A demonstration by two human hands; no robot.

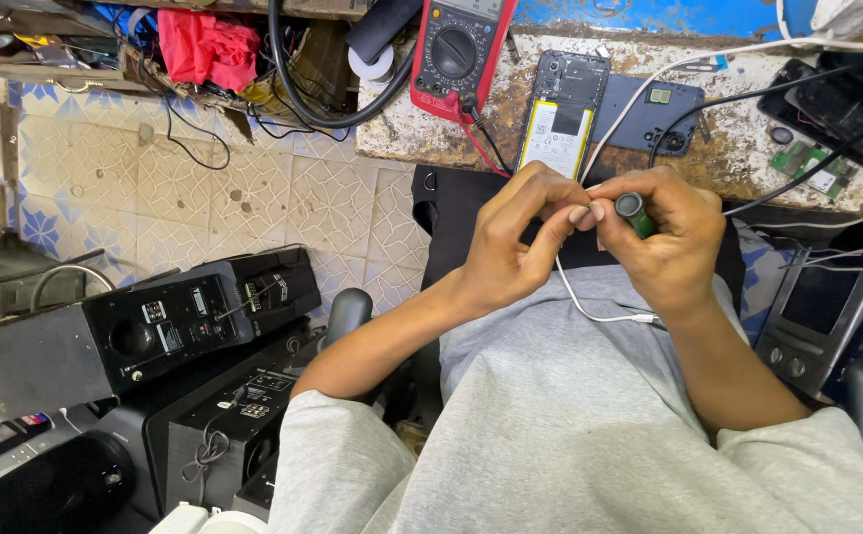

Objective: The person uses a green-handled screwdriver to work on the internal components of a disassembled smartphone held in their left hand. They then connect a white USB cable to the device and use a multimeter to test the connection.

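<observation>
My right hand (664,247) pinches the green cylinder (635,213), left hand (510,242) fingertips pressed at its tip; a slip could drop it below the opened phone (562,114).

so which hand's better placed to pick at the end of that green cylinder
Left. The right hand grips the green cylinder with its dark end facing up, while the left hand has its fingertips pinched right beside that end, holding nothing bulky.
</observation>
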